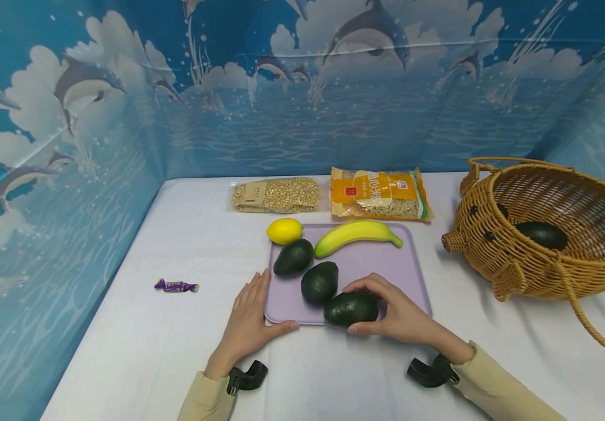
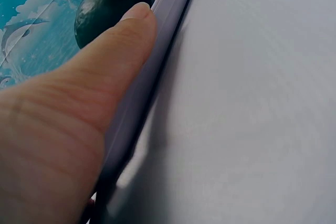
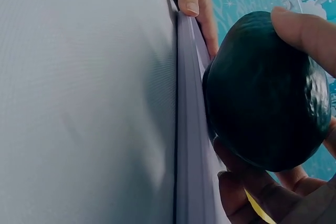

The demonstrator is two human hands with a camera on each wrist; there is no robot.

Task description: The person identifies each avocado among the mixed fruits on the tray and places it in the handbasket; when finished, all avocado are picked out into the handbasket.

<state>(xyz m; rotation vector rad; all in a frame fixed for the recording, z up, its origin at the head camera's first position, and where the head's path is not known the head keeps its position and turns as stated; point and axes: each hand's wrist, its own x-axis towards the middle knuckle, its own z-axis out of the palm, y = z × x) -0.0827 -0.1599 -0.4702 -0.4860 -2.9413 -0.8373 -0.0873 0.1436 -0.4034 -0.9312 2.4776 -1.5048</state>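
My right hand [image 1: 398, 313] grips a dark green avocado [image 1: 351, 309] at the front of the lilac tray [image 1: 394, 263], fingers and thumb curled round its right end. The right wrist view shows this avocado [image 3: 265, 93] close up, low by the tray edge. My left hand [image 1: 248, 318] lies at the tray's front left corner, fingers straight along the left side and thumb along the front rim. Two more avocados, one in the middle [image 1: 320, 283] and one farther back [image 1: 293, 257], lie on the tray. A banana [image 1: 355, 235] lies near its back edge, and a lemon [image 1: 284, 231] at the back left corner.
A pig-shaped wicker basket [image 1: 518, 257] with a dark avocado [image 1: 542, 234] inside stands at the right. Behind the tray lie a clear bag of grains [image 1: 292, 195] and an orange-and-yellow bag [image 1: 378, 193]. A purple wrapped candy [image 1: 176, 286] lies on the left.
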